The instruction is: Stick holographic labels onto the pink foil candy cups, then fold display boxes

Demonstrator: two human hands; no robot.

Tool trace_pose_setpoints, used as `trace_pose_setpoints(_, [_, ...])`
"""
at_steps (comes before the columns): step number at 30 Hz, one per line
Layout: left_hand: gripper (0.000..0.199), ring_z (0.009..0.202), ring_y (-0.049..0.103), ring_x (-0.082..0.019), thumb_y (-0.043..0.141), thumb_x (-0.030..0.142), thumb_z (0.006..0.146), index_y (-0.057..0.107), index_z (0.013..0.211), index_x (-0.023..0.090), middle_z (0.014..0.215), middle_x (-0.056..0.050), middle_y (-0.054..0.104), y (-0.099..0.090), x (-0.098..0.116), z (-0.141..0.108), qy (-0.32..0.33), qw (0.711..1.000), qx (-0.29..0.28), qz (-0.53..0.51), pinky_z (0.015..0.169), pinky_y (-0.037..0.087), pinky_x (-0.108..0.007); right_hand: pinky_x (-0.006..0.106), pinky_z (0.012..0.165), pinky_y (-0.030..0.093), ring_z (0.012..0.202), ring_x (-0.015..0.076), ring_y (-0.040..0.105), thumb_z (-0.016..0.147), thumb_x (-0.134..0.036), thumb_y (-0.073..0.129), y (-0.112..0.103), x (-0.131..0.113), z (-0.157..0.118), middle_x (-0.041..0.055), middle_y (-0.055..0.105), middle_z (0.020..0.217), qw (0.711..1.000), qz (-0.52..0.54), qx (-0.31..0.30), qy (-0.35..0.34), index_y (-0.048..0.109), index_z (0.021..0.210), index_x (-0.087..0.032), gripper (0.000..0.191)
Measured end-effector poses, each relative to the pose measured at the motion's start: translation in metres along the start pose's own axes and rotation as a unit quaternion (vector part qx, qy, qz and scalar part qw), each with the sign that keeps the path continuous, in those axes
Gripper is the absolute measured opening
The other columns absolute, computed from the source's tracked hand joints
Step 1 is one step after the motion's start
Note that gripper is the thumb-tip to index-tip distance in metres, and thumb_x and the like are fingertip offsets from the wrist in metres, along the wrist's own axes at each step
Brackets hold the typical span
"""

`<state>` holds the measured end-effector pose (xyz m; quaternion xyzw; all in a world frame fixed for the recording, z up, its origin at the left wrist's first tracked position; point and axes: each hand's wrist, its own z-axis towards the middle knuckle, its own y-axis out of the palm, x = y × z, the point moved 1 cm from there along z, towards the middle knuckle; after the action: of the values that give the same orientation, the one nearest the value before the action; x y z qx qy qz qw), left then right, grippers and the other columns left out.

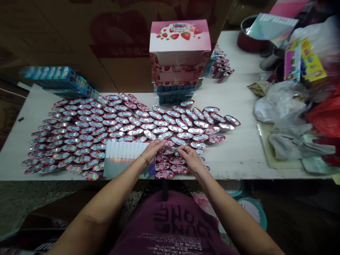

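Pinched between the fingertips of my left hand [152, 151] and my right hand [190, 158] is a small shiny strip [172, 149], its ends partly covered. It hangs just above oval pink-and-red containers [164, 174] whose tops show pink. Many more such containers [87, 130] stand packed across the table, their oval tops covered in silvery, reflective material. Under my left wrist lies a holographic sheet [127, 169] with a row of pale silver pieces along its upper part. A bracelet circles my left wrist.
Pink strawberry-printed boxes [180, 40] are stacked at the back centre, over blue packs [176, 95]. Another blue box row [58, 78] stands at the back left. On the right sit a dark red pot [249, 40], plastic bags [276, 101] and grey gloves [289, 141]. Large cartons rise behind.
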<state>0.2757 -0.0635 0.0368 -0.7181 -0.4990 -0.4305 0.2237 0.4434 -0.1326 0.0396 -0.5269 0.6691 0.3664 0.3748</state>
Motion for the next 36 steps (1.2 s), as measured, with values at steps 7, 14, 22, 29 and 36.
trace_pose_setpoints(7, [0.033, 0.052, 0.047, -0.007, 0.065, 0.021, 0.058, 0.06, 0.09, 0.012, 0.056, 0.005, 0.052, -0.005, -0.017, 0.015, 0.04, 0.993, 0.108, 0.037, 0.054, 0.036, -0.02, 0.023, 0.052, 0.035, 0.051, 0.0111, 0.048, 0.064, -0.041, 0.063, 0.01, 0.011, 0.021, -0.0023, 0.058, 0.057, 0.998, 0.012, 0.069, 0.005, 0.06, 0.068, -0.017, 0.025])
trace_pose_setpoints(14, [0.03, 0.074, 0.055, -0.016, 0.054, 0.019, 0.068, 0.06, 0.097, 0.02, 0.067, 0.002, 0.061, -0.002, -0.015, 0.024, 0.085, 0.882, 0.293, 0.359, 0.073, 0.037, -0.03, 0.028, 0.069, 0.037, 0.071, 0.0162, 0.051, 0.076, -0.03, 0.053, 0.027, 0.024, 0.049, 0.0029, 0.059, 0.069, 0.926, -0.301, 0.172, -0.148, 0.061, 0.065, -0.017, 0.019])
trace_pose_setpoints(22, [0.032, 0.089, 0.053, -0.023, 0.05, 0.022, 0.075, 0.055, 0.106, 0.021, 0.08, -0.003, 0.064, 0.011, -0.025, 0.028, 0.048, 0.824, 0.305, 0.475, 0.08, 0.031, -0.037, 0.03, 0.073, 0.032, 0.081, 0.0196, 0.047, 0.079, -0.025, 0.05, 0.033, 0.029, 0.054, 0.0059, 0.059, 0.081, 0.825, -0.514, 0.174, -0.159, 0.061, 0.071, -0.018, 0.015])
trace_pose_setpoints(29, [0.025, 0.103, 0.048, -0.024, 0.047, 0.026, 0.079, 0.057, 0.102, 0.021, 0.108, -0.008, 0.057, -0.008, -0.007, 0.015, 0.091, 0.796, 0.308, 0.514, 0.088, 0.029, -0.041, 0.031, 0.074, 0.032, 0.082, 0.0208, 0.048, 0.08, -0.025, 0.048, 0.028, 0.024, 0.053, 0.0089, 0.06, 0.09, 0.801, -0.551, 0.167, -0.163, 0.057, 0.096, -0.015, 0.021])
trace_pose_setpoints(36, [0.062, 0.12, 0.037, -0.029, 0.06, 0.051, 0.067, 0.047, 0.121, 0.023, 0.128, -0.009, 0.046, -0.135, 0.008, -0.036, 0.114, 0.785, 0.24, 0.56, 0.098, 0.027, -0.043, 0.026, 0.073, 0.037, 0.083, 0.0166, 0.054, 0.084, -0.029, 0.044, 0.053, 0.013, 0.032, 0.0053, 0.062, 0.085, 0.867, -0.448, 0.008, -0.216, 0.063, 0.09, -0.02, 0.021])
